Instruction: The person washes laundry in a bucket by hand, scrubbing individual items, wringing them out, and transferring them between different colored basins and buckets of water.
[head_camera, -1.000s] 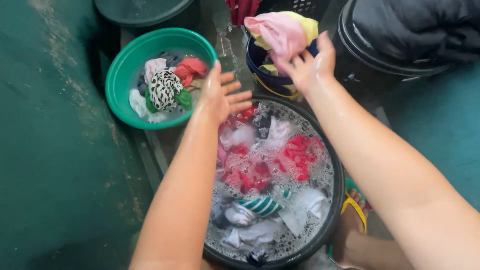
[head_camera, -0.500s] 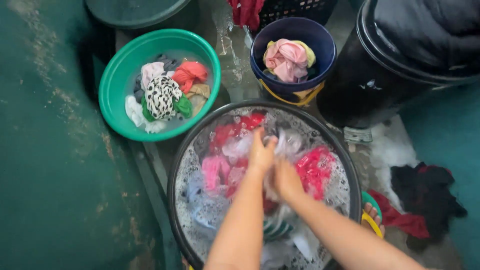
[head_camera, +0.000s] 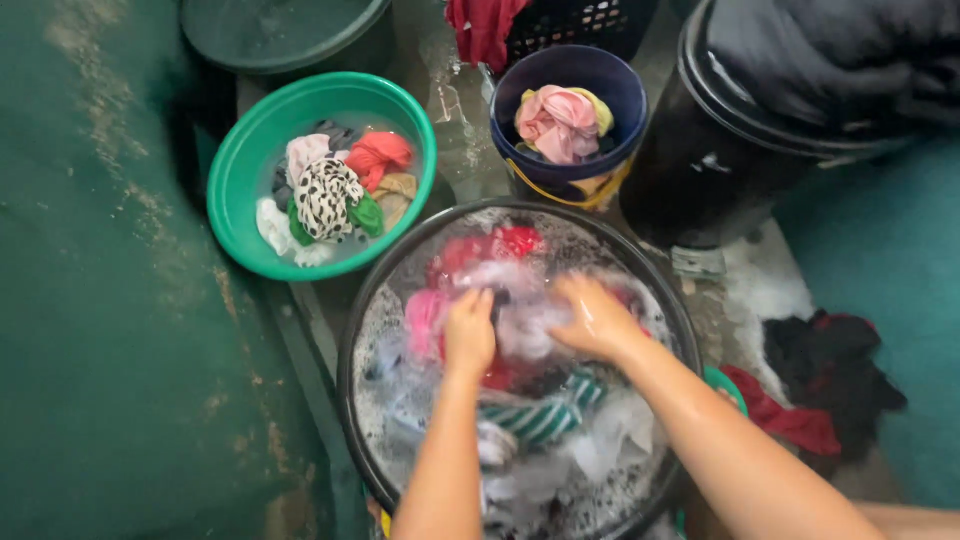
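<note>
Both my hands are down in a round black basin (head_camera: 352, 330) full of soapy water and soaking clothes. My left hand (head_camera: 468, 332) grips a wet garment, beside a pink cloth (head_camera: 422, 318). My right hand (head_camera: 596, 318) is closed on the same pale, blurred garment (head_camera: 520, 325) between the hands. A red cloth (head_camera: 515, 241) lies at the basin's far side. A green-and-white striped cloth (head_camera: 540, 418) floats near my forearms.
A green bowl (head_camera: 240, 170) at the upper left holds several wet clothes, one black-spotted. A dark blue bucket (head_camera: 610, 90) holds a pink and yellow bundle. A large black bin (head_camera: 720, 170) stands right. Dark and red clothes (head_camera: 820, 380) lie on the floor.
My right hand left the pink cloth in the blue bucket. Both hands went down into the black basin and now work a pale garment in the suds.
</note>
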